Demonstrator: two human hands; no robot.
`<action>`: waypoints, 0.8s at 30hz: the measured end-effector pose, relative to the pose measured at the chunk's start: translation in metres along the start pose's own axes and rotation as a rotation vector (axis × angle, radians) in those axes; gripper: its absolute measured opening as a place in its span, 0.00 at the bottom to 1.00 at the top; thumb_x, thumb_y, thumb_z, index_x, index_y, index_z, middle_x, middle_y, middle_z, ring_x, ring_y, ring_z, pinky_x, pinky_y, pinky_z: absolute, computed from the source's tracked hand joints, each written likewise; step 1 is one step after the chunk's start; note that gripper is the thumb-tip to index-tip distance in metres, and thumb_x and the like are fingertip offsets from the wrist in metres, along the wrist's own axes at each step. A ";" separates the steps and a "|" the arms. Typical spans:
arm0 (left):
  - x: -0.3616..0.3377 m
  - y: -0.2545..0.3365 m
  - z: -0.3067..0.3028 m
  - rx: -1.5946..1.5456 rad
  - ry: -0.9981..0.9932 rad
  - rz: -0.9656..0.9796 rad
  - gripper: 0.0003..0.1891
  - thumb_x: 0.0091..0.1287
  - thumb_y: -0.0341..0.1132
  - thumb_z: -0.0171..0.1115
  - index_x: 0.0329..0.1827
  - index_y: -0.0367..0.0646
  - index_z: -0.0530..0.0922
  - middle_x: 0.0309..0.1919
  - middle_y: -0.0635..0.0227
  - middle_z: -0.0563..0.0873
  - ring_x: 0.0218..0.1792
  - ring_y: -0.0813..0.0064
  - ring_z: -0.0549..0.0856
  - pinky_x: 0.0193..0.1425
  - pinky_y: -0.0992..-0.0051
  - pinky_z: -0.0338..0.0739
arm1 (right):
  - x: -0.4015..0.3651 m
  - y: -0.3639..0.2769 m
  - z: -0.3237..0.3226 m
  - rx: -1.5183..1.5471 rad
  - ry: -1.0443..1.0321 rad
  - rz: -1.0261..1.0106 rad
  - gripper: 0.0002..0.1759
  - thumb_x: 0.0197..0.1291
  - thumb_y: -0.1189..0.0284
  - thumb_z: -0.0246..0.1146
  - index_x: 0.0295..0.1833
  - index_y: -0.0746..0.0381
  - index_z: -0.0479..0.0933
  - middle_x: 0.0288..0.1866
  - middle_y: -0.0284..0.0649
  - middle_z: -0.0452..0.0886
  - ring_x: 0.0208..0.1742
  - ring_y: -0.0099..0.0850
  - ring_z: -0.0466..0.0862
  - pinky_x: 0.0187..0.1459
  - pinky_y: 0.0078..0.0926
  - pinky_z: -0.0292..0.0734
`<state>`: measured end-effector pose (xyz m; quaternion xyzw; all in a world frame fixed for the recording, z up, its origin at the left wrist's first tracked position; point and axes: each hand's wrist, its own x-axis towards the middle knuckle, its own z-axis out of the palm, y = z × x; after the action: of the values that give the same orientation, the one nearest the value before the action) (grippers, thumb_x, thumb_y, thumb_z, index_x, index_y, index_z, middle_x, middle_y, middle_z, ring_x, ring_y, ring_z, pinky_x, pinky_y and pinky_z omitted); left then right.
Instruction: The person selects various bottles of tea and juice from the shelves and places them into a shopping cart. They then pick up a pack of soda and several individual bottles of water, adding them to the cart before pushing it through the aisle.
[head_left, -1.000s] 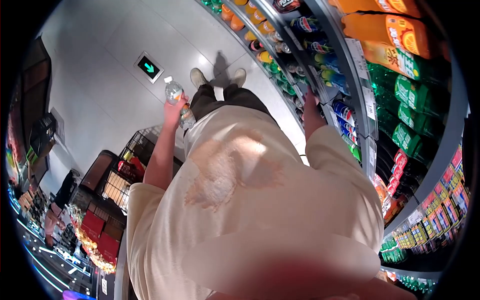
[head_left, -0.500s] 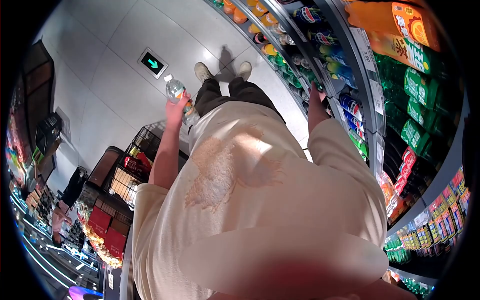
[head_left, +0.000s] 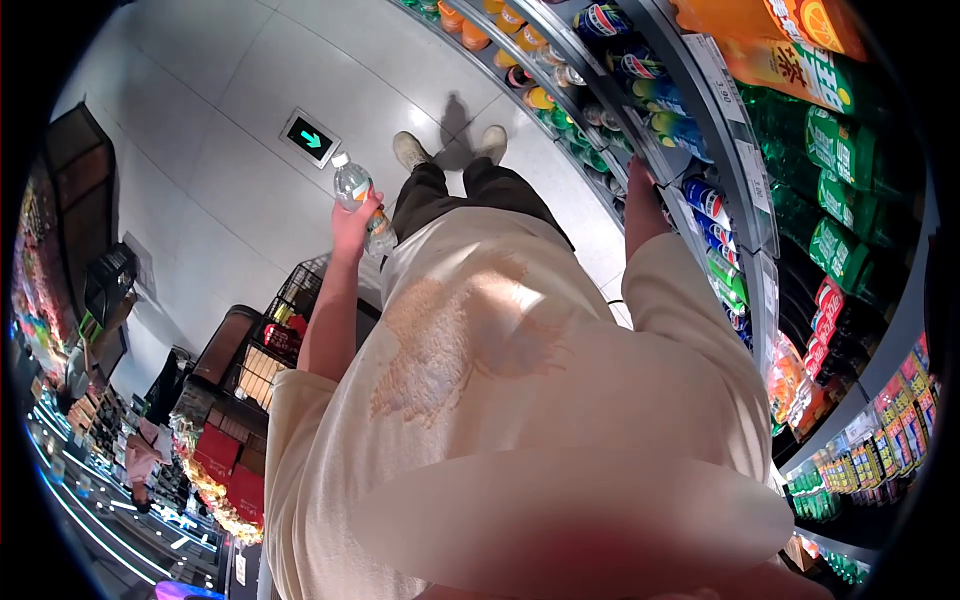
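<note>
Flr (head_left: 190, 140); L grip (head_left: 353, 218): 1 btl (head_left: 351, 182)

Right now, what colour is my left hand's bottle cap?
The bottle cap is white, clearest in head view.

Shows grey tiled floor (head_left: 220, 170) with green arrow sign (head_left: 310, 138) set in, shoes (head_left: 410, 150) on it; at right, grey shelves (head_left: 748, 150) loaded with green bottles (head_left: 840, 145), orange bottles (head_left: 475, 37), blue-labelled drinks (head_left: 706, 198).

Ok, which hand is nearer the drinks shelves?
Right. The right hand is at the shelves, partly hidden; the left hand is well off to the left of them, holding a clear bottle.
</note>
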<state>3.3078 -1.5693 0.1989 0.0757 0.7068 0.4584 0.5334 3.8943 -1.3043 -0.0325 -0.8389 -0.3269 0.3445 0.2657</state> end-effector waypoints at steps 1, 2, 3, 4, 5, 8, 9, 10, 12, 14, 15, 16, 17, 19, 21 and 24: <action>0.001 -0.002 -0.002 0.022 0.002 -0.004 0.15 0.61 0.29 0.75 0.48 0.41 0.79 0.37 0.68 0.87 0.36 0.75 0.87 0.44 0.72 0.82 | 0.007 -0.005 0.001 0.023 -0.028 0.093 0.21 0.59 0.67 0.75 0.56 0.56 0.77 0.45 0.39 0.83 0.32 0.31 0.84 0.27 0.30 0.82; 0.002 -0.001 -0.003 0.043 0.004 -0.007 0.16 0.61 0.29 0.75 0.49 0.40 0.79 0.37 0.68 0.87 0.36 0.75 0.87 0.44 0.72 0.82 | 0.011 -0.007 0.002 0.039 -0.029 0.143 0.21 0.60 0.67 0.75 0.56 0.56 0.77 0.45 0.39 0.83 0.32 0.32 0.84 0.27 0.30 0.81; 0.003 0.000 -0.004 0.064 0.009 -0.004 0.16 0.61 0.30 0.75 0.49 0.40 0.79 0.38 0.68 0.87 0.36 0.75 0.87 0.44 0.72 0.82 | 0.015 -0.009 0.002 0.061 -0.032 0.194 0.20 0.60 0.66 0.74 0.56 0.55 0.77 0.45 0.39 0.83 0.32 0.32 0.84 0.26 0.31 0.81; 0.002 0.001 -0.005 0.084 0.015 -0.001 0.16 0.60 0.30 0.76 0.49 0.40 0.79 0.38 0.68 0.87 0.36 0.75 0.87 0.45 0.72 0.82 | 0.013 -0.007 0.003 0.076 -0.019 0.220 0.19 0.61 0.66 0.73 0.56 0.54 0.77 0.45 0.40 0.83 0.32 0.33 0.84 0.26 0.31 0.81; 0.001 0.002 -0.005 0.101 0.020 0.003 0.17 0.60 0.30 0.76 0.49 0.40 0.79 0.38 0.68 0.87 0.36 0.75 0.87 0.45 0.72 0.82 | 0.012 -0.005 0.004 0.089 0.001 0.236 0.19 0.61 0.65 0.72 0.56 0.54 0.77 0.44 0.40 0.82 0.31 0.33 0.84 0.26 0.32 0.81; 0.001 0.002 -0.009 0.108 0.037 0.011 0.19 0.59 0.32 0.78 0.49 0.39 0.79 0.38 0.68 0.87 0.37 0.76 0.86 0.45 0.72 0.82 | -0.006 0.007 0.018 0.106 0.127 0.248 0.17 0.63 0.64 0.70 0.56 0.52 0.77 0.44 0.40 0.82 0.31 0.35 0.84 0.25 0.34 0.80; 0.001 0.000 -0.011 0.118 0.048 0.014 0.19 0.58 0.32 0.78 0.49 0.39 0.79 0.39 0.68 0.87 0.38 0.77 0.86 0.46 0.73 0.82 | -0.015 0.011 0.026 0.100 0.172 0.263 0.17 0.63 0.63 0.69 0.56 0.52 0.77 0.44 0.40 0.82 0.30 0.36 0.83 0.25 0.34 0.80; 0.003 -0.003 -0.014 0.157 0.049 0.038 0.20 0.58 0.33 0.79 0.49 0.39 0.79 0.39 0.68 0.87 0.38 0.77 0.86 0.46 0.72 0.82 | -0.026 0.014 0.037 0.101 0.199 0.296 0.16 0.64 0.62 0.68 0.56 0.51 0.77 0.43 0.41 0.82 0.30 0.37 0.83 0.24 0.35 0.80; 0.007 -0.012 -0.026 0.235 0.052 0.084 0.21 0.57 0.34 0.80 0.49 0.38 0.78 0.40 0.68 0.87 0.39 0.78 0.85 0.47 0.72 0.82 | -0.056 0.005 0.056 0.119 -0.029 0.405 0.15 0.65 0.61 0.66 0.56 0.50 0.77 0.43 0.41 0.81 0.30 0.38 0.83 0.24 0.36 0.79; 0.013 -0.027 -0.038 0.271 0.064 0.147 0.23 0.56 0.35 0.81 0.50 0.38 0.78 0.40 0.68 0.87 0.39 0.79 0.85 0.47 0.72 0.82 | -0.107 -0.049 0.064 0.216 -0.444 0.332 0.15 0.66 0.63 0.65 0.54 0.57 0.77 0.33 0.39 0.83 0.28 0.34 0.85 0.23 0.26 0.79; 0.006 -0.017 -0.033 0.287 0.074 0.178 0.24 0.56 0.36 0.82 0.50 0.38 0.78 0.41 0.68 0.87 0.40 0.79 0.85 0.48 0.72 0.82 | -0.116 -0.056 0.085 0.353 -0.405 0.194 0.14 0.66 0.62 0.66 0.52 0.58 0.79 0.37 0.38 0.86 0.28 0.32 0.86 0.22 0.23 0.78; -0.005 -0.008 -0.028 0.359 0.140 0.168 0.26 0.55 0.37 0.82 0.51 0.38 0.78 0.41 0.68 0.87 0.41 0.78 0.85 0.49 0.71 0.82 | -0.112 -0.070 0.098 0.383 -0.439 0.043 0.16 0.67 0.59 0.65 0.51 0.59 0.79 0.39 0.40 0.87 0.27 0.34 0.86 0.24 0.27 0.79; -0.010 -0.008 -0.030 0.370 0.144 0.155 0.26 0.54 0.37 0.82 0.51 0.38 0.78 0.41 0.67 0.87 0.41 0.78 0.85 0.49 0.71 0.82 | -0.099 -0.080 0.112 0.245 -0.444 -0.095 0.19 0.68 0.56 0.65 0.52 0.60 0.80 0.43 0.42 0.88 0.29 0.37 0.87 0.28 0.31 0.81; -0.015 -0.007 -0.037 0.398 0.146 0.129 0.27 0.54 0.37 0.83 0.52 0.37 0.78 0.42 0.67 0.88 0.41 0.77 0.86 0.50 0.71 0.82 | -0.068 -0.103 0.134 -0.191 -0.377 -0.353 0.25 0.69 0.50 0.63 0.56 0.60 0.81 0.50 0.47 0.88 0.37 0.43 0.88 0.40 0.40 0.84; -0.019 -0.013 -0.047 0.438 0.163 0.152 0.28 0.54 0.38 0.83 0.52 0.37 0.78 0.42 0.67 0.88 0.42 0.76 0.86 0.50 0.71 0.82 | -0.052 -0.120 0.155 -0.477 -0.146 -0.618 0.31 0.69 0.45 0.61 0.62 0.61 0.79 0.59 0.51 0.85 0.49 0.49 0.88 0.52 0.45 0.83; -0.020 -0.026 -0.066 0.444 0.153 0.144 0.28 0.53 0.39 0.83 0.53 0.37 0.78 0.43 0.67 0.88 0.42 0.76 0.86 0.51 0.70 0.82 | -0.052 -0.136 0.177 -0.556 0.125 -0.684 0.42 0.68 0.37 0.55 0.72 0.59 0.75 0.73 0.53 0.76 0.75 0.49 0.73 0.74 0.45 0.66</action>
<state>3.2714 -1.6338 0.1945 0.2064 0.8214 0.3330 0.4144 3.6827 -1.2158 -0.0304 -0.7412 -0.6493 0.0841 0.1480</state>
